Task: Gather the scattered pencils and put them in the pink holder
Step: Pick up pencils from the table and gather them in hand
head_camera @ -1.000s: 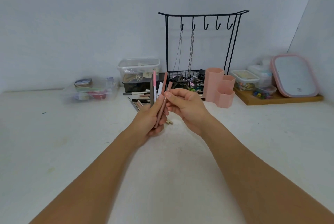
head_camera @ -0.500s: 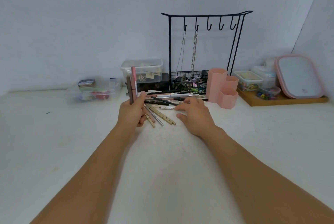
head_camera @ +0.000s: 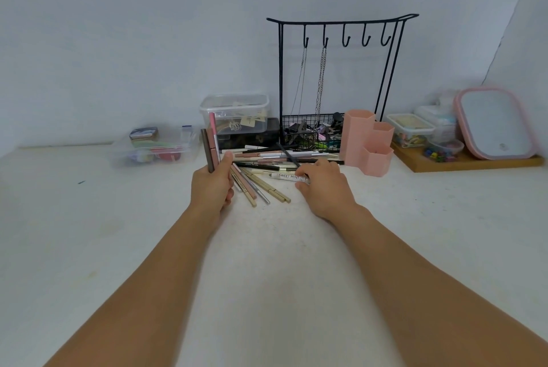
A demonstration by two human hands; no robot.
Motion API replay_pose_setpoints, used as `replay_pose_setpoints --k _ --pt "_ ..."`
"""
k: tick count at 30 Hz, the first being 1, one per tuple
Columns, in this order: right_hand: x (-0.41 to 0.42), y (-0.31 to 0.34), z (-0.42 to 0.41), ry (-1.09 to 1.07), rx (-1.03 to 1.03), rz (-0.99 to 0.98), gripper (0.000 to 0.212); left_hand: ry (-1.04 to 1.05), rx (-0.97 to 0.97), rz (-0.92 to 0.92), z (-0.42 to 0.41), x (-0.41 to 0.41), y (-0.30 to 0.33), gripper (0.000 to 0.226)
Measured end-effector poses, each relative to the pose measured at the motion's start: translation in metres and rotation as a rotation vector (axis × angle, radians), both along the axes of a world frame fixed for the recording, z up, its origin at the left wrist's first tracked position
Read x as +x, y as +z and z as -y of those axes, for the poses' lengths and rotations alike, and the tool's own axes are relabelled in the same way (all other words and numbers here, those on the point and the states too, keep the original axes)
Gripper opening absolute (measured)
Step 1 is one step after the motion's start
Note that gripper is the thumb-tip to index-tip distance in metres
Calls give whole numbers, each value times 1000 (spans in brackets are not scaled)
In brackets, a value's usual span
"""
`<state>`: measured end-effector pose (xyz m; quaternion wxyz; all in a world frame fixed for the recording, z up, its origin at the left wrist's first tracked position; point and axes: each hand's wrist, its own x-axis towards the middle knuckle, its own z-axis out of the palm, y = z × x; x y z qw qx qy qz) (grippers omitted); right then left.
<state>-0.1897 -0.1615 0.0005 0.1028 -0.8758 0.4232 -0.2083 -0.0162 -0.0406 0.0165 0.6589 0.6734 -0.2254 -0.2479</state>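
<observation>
My left hand (head_camera: 212,186) grips a small upright bundle of pencils (head_camera: 211,144), pink and brown, left of the pile. Several scattered pencils (head_camera: 261,180) lie on the white table between my hands, some black, some gold. My right hand (head_camera: 321,186) rests palm down on the pile's right end, fingertips pinching a white pencil (head_camera: 289,176) printed "SWEET MINT" that still lies on the table. The pink holder (head_camera: 367,141), made of three hexagonal cups, stands just right of the pile, with nothing visible inside it.
A black wire rack (head_camera: 335,76) with hooks, chains and a basket stands behind the pile. A clear lidded box (head_camera: 237,113) and a flat clear box (head_camera: 154,149) sit to the left. On the right, a wooden tray (head_camera: 471,163) carries small containers and a pink-framed mirror (head_camera: 495,123).
My hands separated. The left moved left with its bundle upright; the right dropped to the pile and closed its fingertips on the white pencil.
</observation>
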Motion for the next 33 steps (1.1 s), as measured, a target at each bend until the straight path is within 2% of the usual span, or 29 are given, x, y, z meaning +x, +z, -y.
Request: replay_pose_setpoints --k 6,10,15,19,24,29,31,33 --pt "1 -2 3 -32 81 121 13 -30 21 39 0 1 -2 42" --pt "4 2 6 -51 169 373 17 -29 -9 -10 0 -1 0 38" --pt "7 8 -3 -13 417 679 17 -41 -33 -2 2 -4 -1 41" --pt "10 14 -16 70 472 740 22 -63 -54 1 1 -6 0 42" --pt "20 24 -43 293 525 795 20 -190 -181 15 1 -21 2 33" --pt "26 26 -57 375 780 963 23 -307 -190 129 -1 -35 1 61" --pt "24 24 -54 393 780 936 16 -336 -167 158 -2 -36 1 52" --pt "23 21 -54 393 759 919 8 -356 -155 105 -2 -41 5 38"
